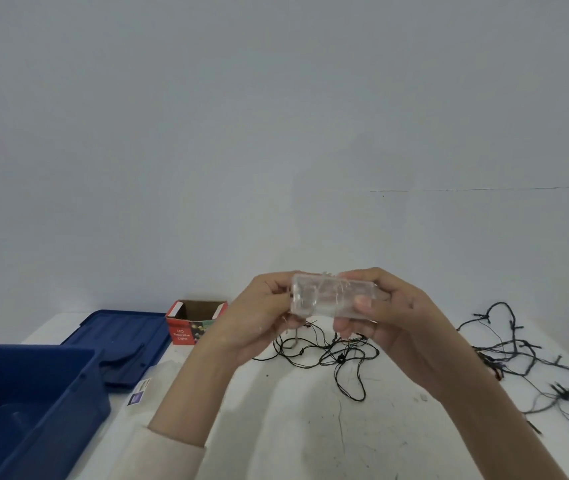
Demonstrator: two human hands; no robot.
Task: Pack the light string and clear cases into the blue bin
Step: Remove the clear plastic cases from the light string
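Both hands, left hand (255, 317) and right hand (390, 317), hold a clear rectangular plastic case (331, 299) raised above the white table (293, 427), fingers curled round its ends; the tangled dark-wired light string (504, 355) lies beneath and to the right. The open blue plastic bin (27, 403) stands at far left; its blue lid (120, 337) and a red cardboard LED-lights box (193, 322) lie behind it.

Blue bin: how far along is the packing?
Done: blue bin open, lid lying behind it, nothing visibly packed. In hand: left hand and right hand grip one clear case above the table. Left: case and the light string sprawled on the table must go in.
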